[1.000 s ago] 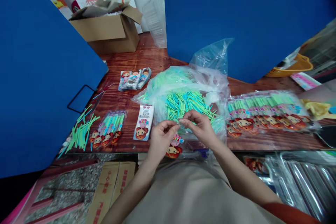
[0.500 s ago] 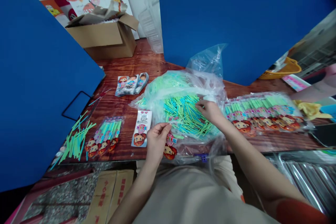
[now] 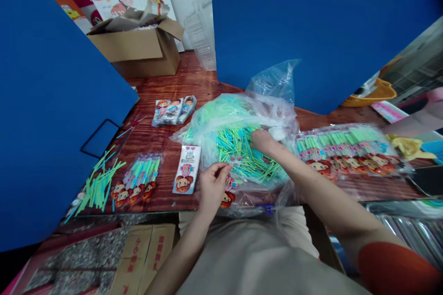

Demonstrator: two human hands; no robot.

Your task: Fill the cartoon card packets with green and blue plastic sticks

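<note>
Green and pale-blue sticks [image 3: 242,154], thin and straight like cut straws, lie heaped inside a crinkled clear plastic bag [image 3: 277,106] on the bench [image 3: 194,80], and the right hand [image 3: 265,142] now rests on top of that heap. A second ago it met the left hand [image 3: 212,185] at the near edge, and half a second ago it lay a little further right on the pile. Its fingers [image 3: 255,135] curl down among the sticks, but whether they grip any cannot be told. The left hand has stayed near the bench's front edge, its fingers [image 3: 223,169] pinched shut on the top of a printed packet [image 3: 228,193], a glossy flat sleeve bearing a cartoon face, which hangs just in front of the bag. The bench is reddish wood with a strong wavy grain. Beside the left hand lies a flat empty sleeve [image 3: 187,170] of the same print; further left sit filled packs [image 3: 138,177] and a fan of loose sticks [image 3: 98,186]. To the right of the bag a long overlapping row of filled packs [image 3: 346,152] shines under film. Behind, an open cardboard box [image 3: 138,48], matt brown, stands with its flaps up.
</note>
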